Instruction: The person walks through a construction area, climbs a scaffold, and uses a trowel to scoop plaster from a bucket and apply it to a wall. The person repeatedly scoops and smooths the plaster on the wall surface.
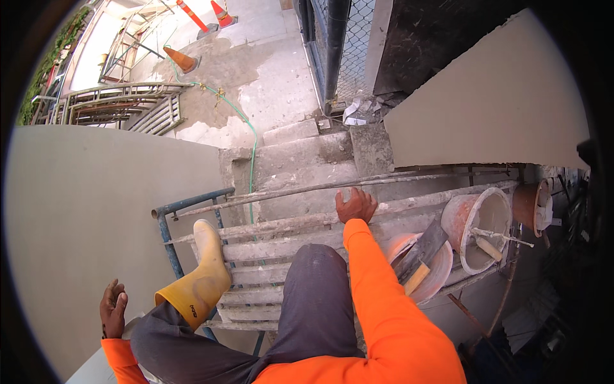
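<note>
My right hand (357, 205) grips a plaster-crusted bar (409, 205) at the far side of the scaffold platform (256, 275), fingers curled over it. Off to the left, my left hand (114, 308) is raised beside the grey wall (83, 211), fingers partly spread and nothing in it. A yellow rubber boot (206, 275) on my left leg rests on the platform's left end. To the right of my right arm, a steel trowel (425, 246) with a wooden handle lies across a shallow mortar-stained basin (438, 272). Beyond it, a crusted bucket (454, 224) holds another wooden-handled tool (489, 248).
Another bucket (526, 205) stands farther right. Blue scaffold tubing (169, 233) edges the platform's left end. Concrete steps (307, 153) lie beyond, crossed by a green hose (246, 121). Traffic cones (181, 61), stacked metal frames (121, 105) and a mesh gate (357, 48) are farther off.
</note>
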The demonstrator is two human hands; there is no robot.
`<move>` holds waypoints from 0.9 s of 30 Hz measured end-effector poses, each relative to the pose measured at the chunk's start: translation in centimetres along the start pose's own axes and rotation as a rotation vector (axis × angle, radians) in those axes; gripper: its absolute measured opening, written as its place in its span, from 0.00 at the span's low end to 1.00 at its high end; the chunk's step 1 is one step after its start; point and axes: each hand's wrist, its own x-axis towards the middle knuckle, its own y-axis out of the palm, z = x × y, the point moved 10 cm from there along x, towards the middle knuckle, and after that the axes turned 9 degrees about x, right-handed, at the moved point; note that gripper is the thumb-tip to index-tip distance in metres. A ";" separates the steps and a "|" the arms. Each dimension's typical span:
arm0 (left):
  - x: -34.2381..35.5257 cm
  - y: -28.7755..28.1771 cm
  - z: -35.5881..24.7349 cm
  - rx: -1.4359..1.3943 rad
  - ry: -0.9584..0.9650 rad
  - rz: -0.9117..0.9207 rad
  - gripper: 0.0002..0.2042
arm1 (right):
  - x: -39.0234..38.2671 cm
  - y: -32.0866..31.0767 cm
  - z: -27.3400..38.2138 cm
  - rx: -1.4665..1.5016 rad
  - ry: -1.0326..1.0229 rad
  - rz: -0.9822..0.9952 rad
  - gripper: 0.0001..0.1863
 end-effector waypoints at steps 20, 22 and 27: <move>18.3 15.1 -23.1 0.266 0.284 0.568 0.31 | 0.7 -4.0 -11.5 0.106 0.866 -0.535 0.52; 19.1 16.5 -25.8 0.270 0.376 0.653 0.31 | 0.9 -4.3 -11.3 0.107 0.879 -0.519 0.53; 20.9 16.1 -29.8 0.541 0.565 0.619 0.30 | 1.4 -5.0 -10.7 0.166 0.960 -0.443 0.54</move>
